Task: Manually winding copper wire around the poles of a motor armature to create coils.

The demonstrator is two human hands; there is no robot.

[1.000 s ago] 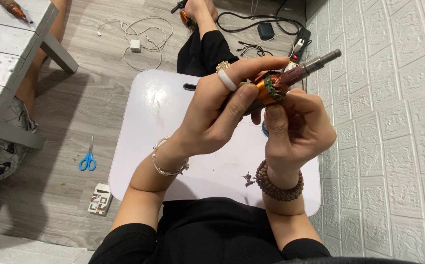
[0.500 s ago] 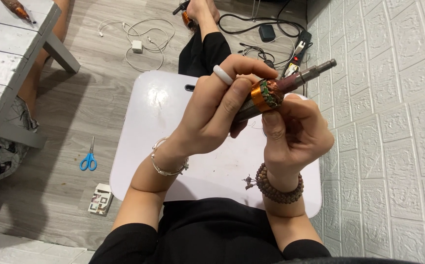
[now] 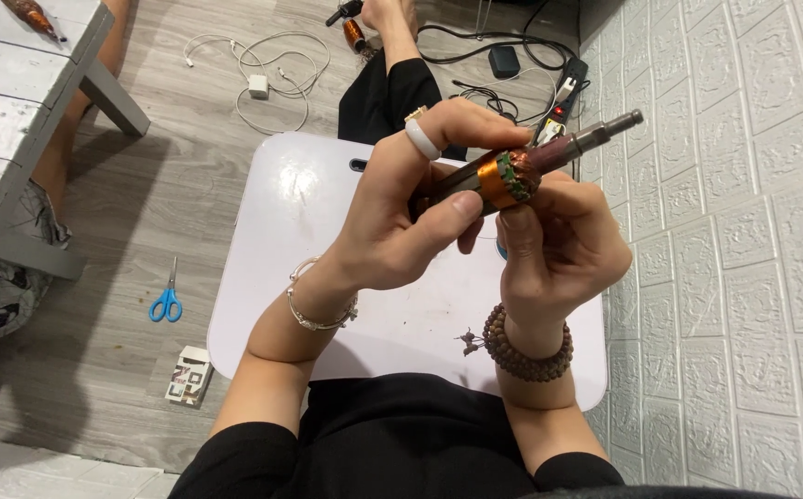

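Both hands hold a motor armature (image 3: 512, 176) above a small white lap table (image 3: 300, 240). It has an orange copper-wound band, a dark core and a grey steel shaft pointing up right. My left hand (image 3: 401, 222), with a white ring on one finger and a silver bracelet at the wrist, wraps the core from the left, thumb pressed under the orange band. My right hand (image 3: 559, 249), with a brown bead bracelet, cups the armature from below and the right, fingertips at the winding.
Blue scissors (image 3: 166, 300) and a small printed box (image 3: 189, 374) lie on the wood floor at left. A white charger with cable (image 3: 258, 88), black cables and a power strip (image 3: 563, 88) lie beyond the table. A grey bench (image 3: 23, 102) stands at left; a white brick-pattern wall (image 3: 743, 231) at right.
The armature has been turned and shifted slightly in my hands; my left fingers have regripped, with the ringed finger now raised above the core.
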